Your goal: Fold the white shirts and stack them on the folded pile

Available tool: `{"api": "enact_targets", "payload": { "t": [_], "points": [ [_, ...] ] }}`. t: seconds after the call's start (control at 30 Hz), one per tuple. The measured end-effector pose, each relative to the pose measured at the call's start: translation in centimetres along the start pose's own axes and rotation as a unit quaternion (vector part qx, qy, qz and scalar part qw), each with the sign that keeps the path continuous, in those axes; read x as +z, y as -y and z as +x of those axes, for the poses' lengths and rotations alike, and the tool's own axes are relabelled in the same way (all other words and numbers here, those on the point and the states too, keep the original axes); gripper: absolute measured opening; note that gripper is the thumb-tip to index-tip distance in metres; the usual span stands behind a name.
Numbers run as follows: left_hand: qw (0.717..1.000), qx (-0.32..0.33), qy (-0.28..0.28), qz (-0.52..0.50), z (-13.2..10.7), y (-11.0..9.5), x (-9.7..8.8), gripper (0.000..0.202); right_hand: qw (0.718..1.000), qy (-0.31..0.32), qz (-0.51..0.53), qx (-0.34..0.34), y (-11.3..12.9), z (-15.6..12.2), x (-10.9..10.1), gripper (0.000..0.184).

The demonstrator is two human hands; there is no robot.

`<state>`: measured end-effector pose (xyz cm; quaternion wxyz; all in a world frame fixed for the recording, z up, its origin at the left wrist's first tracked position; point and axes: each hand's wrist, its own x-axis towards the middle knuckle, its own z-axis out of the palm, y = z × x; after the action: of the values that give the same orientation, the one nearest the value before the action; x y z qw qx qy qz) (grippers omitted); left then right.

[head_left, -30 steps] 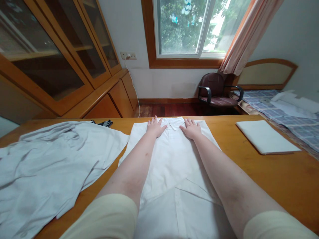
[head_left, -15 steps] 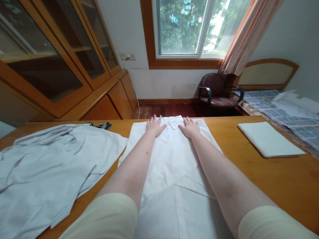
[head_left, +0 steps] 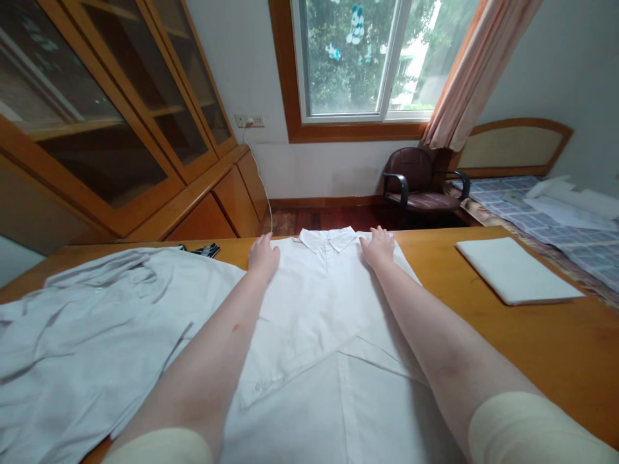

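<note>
A white collared shirt (head_left: 309, 296) lies face up on the wooden table in front of me, its sleeves folded across the body and a cuff button showing at the lower left. Its collar (head_left: 329, 240) points toward the far table edge. My left hand (head_left: 264, 254) rests at the shirt's left shoulder, fingers bent and partly hidden, thumb apart. On the right shoulder, beside the collar, my right hand (head_left: 378, 247) lies open with fingers spread. Neither hand lifts the cloth.
Another white shirt (head_left: 111, 335) lies spread and wrinkled at the left, by a dark striped item (head_left: 207, 251). At the right is a folded white cloth-like stack (head_left: 515, 267). Beyond the table (head_left: 546, 348) stand a chair (head_left: 416, 177), a bed (head_left: 507, 200) and a glass-door cabinet (head_left: 169, 161).
My left hand has slid left from beside the collar to the shoulder. My right hand has shifted slightly right, away from the collar. The collar now shows fully, its points lying flat.
</note>
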<state>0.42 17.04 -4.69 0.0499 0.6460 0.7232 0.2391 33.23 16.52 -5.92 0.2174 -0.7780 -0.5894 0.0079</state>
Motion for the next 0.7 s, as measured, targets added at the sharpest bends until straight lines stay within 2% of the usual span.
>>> {"api": "enact_targets", "payload": {
  "t": [0.07,0.1,0.13,0.2,0.3,0.4,0.5,0.6,0.7],
  "points": [
    [0.995,-0.056,0.044,0.073,-0.3,1.3,-1.1,0.066,0.998,-0.014,0.025,0.06,-1.5,0.5,-1.0,0.05],
    [0.991,-0.074,0.066,0.093,-0.4,1.8,-1.4,0.071,0.994,0.008,0.046,0.099,-2.4,0.9,-1.6,0.05],
    [0.988,-0.08,0.084,0.101,-0.4,2.2,-1.7,0.073,0.987,0.04,0.068,0.142,-3.2,1.4,-2.1,0.05],
    [0.988,-0.07,0.102,0.089,-0.3,2.6,-1.8,0.074,0.981,0.065,0.088,0.159,-4.6,2.2,-3.0,0.049],
    [0.993,-0.065,0.097,0.029,0.1,2.3,-1.5,0.073,0.973,0.094,0.133,0.161,-5.5,2.7,-3.8,0.045],
    [0.993,-0.087,0.075,-0.033,0.4,1.4,-1.3,0.07,0.96,0.128,0.194,0.156,-5.3,2.2,-4.3,0.034],
    [0.991,-0.085,0.08,-0.06,0.3,0.4,-1.9,0.053,0.946,0.138,0.254,0.149,-4.9,1.4,-5.0,0.032],
    [0.992,-0.042,0.105,-0.052,-0.4,-0.4,-3.4,0.028,0.935,0.132,0.299,0.139,-4.6,0.8,-6.3,0.035],
    [0.993,0.043,0.104,-0.016,-2.2,-1.2,-5.3,0.021,0.928,0.124,0.337,0.104,-4.5,-0.2,-8.2,0.033]
  ]
}}
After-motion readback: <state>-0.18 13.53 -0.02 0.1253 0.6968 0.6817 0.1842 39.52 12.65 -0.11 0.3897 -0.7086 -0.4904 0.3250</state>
